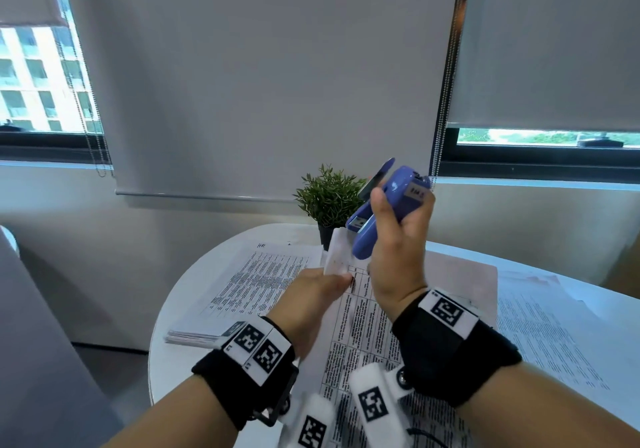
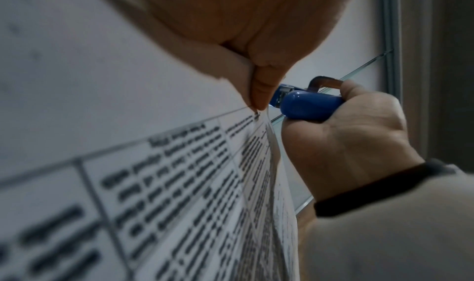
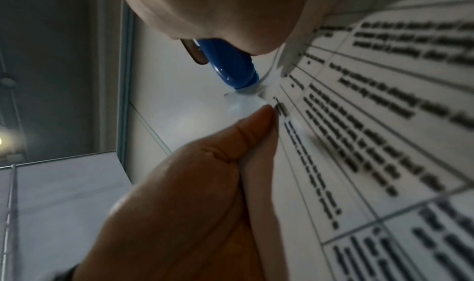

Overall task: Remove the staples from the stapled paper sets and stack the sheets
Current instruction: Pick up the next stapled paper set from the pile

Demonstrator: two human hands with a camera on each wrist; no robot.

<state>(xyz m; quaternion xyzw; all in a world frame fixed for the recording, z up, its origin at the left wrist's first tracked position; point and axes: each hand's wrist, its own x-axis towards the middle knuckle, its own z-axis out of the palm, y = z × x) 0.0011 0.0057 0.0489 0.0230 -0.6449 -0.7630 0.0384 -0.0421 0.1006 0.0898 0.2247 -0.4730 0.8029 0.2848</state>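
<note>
My right hand [image 1: 398, 239] grips a blue stapler [image 1: 381, 205], held upright above the table with its lower tip at the top corner of a printed paper set [image 1: 360, 312]. My left hand [image 1: 311, 295] pinches that set just below the corner, which folds up white beside the stapler. In the left wrist view the left fingertips [image 2: 259, 94] pinch the paper set [image 2: 179, 174] right by the stapler [image 2: 307, 105]. In the right wrist view the stapler [image 3: 231, 66] tip meets the paper corner above the left thumb [image 3: 251, 127]. The staple itself is not visible.
A round white table [image 1: 162, 326] carries a stack of printed sheets [image 1: 249, 285] at the left and more loose sheets [image 1: 540, 316] at the right. A small potted plant [image 1: 329, 201] stands at the back, just behind the stapler. Blinds and windows lie beyond.
</note>
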